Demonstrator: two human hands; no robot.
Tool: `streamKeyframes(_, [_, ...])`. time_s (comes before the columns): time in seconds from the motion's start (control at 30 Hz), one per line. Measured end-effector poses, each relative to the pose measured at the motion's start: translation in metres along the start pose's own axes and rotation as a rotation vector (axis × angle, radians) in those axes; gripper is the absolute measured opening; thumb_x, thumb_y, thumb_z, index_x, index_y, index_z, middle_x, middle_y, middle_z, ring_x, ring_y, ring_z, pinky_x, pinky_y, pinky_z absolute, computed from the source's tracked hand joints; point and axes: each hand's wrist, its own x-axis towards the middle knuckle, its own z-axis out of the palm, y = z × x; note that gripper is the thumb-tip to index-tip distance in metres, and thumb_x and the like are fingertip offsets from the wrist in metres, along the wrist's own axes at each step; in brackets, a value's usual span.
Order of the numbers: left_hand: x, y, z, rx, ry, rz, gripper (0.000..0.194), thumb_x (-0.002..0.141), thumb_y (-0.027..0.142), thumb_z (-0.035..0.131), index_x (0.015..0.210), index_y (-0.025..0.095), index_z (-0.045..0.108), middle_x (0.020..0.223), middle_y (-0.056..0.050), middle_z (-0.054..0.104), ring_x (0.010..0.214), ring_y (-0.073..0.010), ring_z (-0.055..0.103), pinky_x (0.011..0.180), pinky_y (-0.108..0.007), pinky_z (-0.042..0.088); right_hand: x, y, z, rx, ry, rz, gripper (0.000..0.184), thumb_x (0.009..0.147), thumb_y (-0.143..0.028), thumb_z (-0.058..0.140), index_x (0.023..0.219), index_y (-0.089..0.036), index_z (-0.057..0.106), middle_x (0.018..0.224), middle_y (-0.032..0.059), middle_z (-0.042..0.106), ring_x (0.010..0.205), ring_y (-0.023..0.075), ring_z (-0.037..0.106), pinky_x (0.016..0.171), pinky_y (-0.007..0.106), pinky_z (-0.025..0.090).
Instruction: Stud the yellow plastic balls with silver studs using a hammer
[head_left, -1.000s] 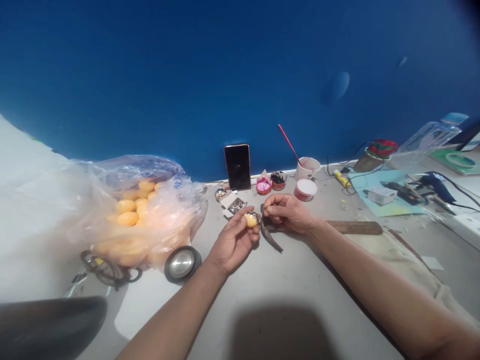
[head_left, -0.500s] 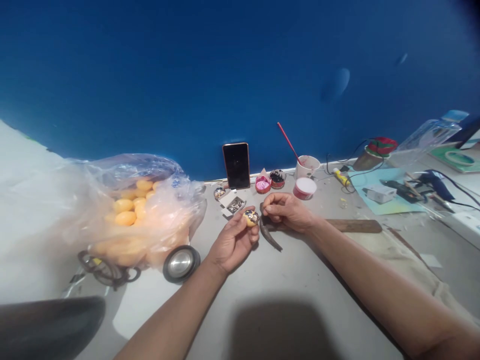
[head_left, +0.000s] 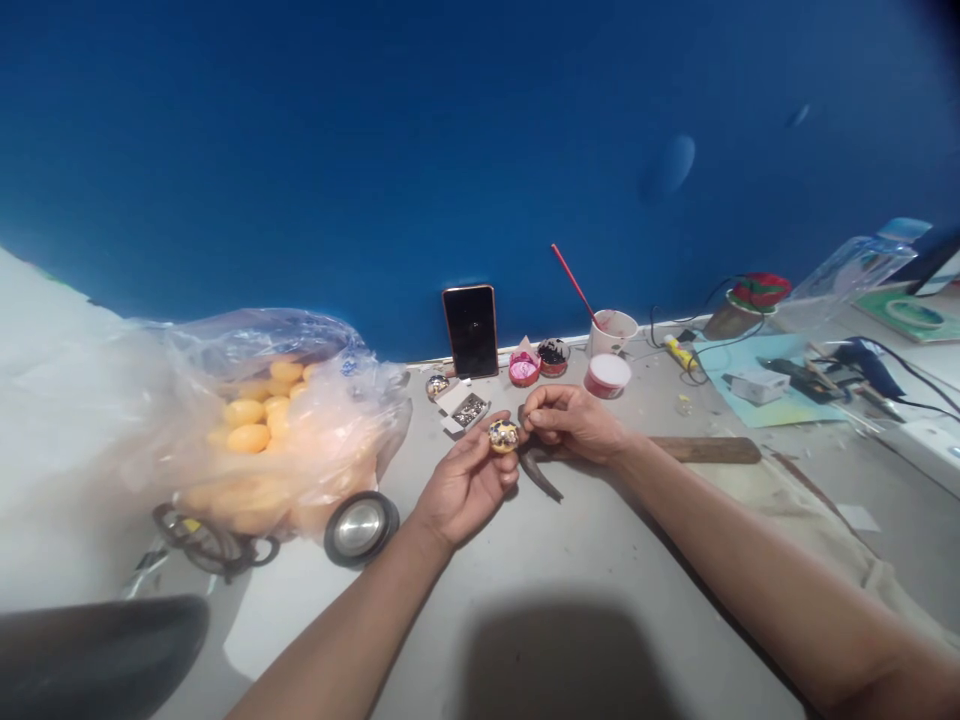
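Turned a little in the left hand (head_left: 461,490) since the earlier frame, the yellow ball (head_left: 503,436) now shows more of its shiny face, and the right hand (head_left: 577,425) sits close beside it. The left hand pinches the ball between thumb and fingers, above the table (head_left: 442,630). The right hand has thumb and forefinger pressed together — whether a tiny piece is between them, I cannot tell.

Silvery bits cover much of the side I can see, with yellow left bare between and around them, so the covering looks well along but unfinished; the far side is hidden. More bits (head_left: 471,410) lie in a small open box (head_left: 452,401) just beyond. A shiny ball (head_left: 437,386) rests near the phone (head_left: 472,332) — the balls (head_left: 248,439) visible in the bag (head_left: 352,400) look plain yellow.
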Motion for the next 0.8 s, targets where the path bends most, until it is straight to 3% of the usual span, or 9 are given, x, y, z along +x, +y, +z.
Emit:
streamKeyframes(0.17, [0.0013, 0.0000, -0.0025, -0.003, 0.056, 0.012, 0.036, 0.086, 0.019, 0.080, 0.121, 0.016, 0.069, 0.105, -0.011, 0.070, 0.073, -0.0128, 0.063, 0.063, -0.023, 0.050, 0.0003, 0.0011, -0.0007, -0.005, 0.004, 0.007, 0.031, 0.074, -0.040, 0.093, 0.084, -0.018, 0.073, 0.070, 0.0002, 0.070, 0.049, 0.0065, 0.039, 0.047, 0.022, 0.024])
streamKeyframes(0.47, [0.0005, -0.0027, -0.0040, 0.086, 0.032, 0.062, 0.048, 0.080, 0.016, 0.087, 0.124, 0.020, 0.069, 0.106, -0.006, 0.071, 0.077, -0.0121, 0.066, 0.068, -0.023, 0.053, -0.0017, -0.0005, 0.0014, -0.002, -0.041, 0.016, 0.031, 0.077, -0.041, 0.091, 0.084, -0.017, 0.074, 0.054, -0.0060, 0.054, 0.048, 0.0069, 0.037, 0.046, 0.021, 0.025])
streamKeyframes(0.63, [0.0019, -0.0024, -0.0020, 0.101, 0.052, 0.094, 0.055, 0.073, 0.016, 0.093, 0.122, 0.018, 0.068, 0.102, -0.007, 0.074, 0.080, -0.0136, 0.070, 0.071, -0.023, 0.055, -0.0038, -0.0024, 0.0055, -0.067, -0.029, 0.002, 0.033, 0.074, -0.041, 0.093, 0.087, -0.016, 0.076, 0.075, 0.0014, 0.069, 0.051, 0.0062, 0.043, 0.045, 0.020, 0.026])
streamKeyframes(0.8, [0.0011, -0.0019, -0.0013, 0.126, 0.047, 0.101, 0.055, 0.074, 0.017, 0.093, 0.123, 0.019, 0.068, 0.092, -0.005, 0.073, 0.076, -0.0129, 0.069, 0.069, -0.022, 0.055, -0.0057, -0.0026, 0.0073, -0.128, -0.014, 0.005, 0.029, 0.078, -0.040, 0.091, 0.087, -0.017, 0.077, 0.077, 0.0026, 0.071, 0.055, 0.0081, 0.051, 0.048, 0.021, 0.032])
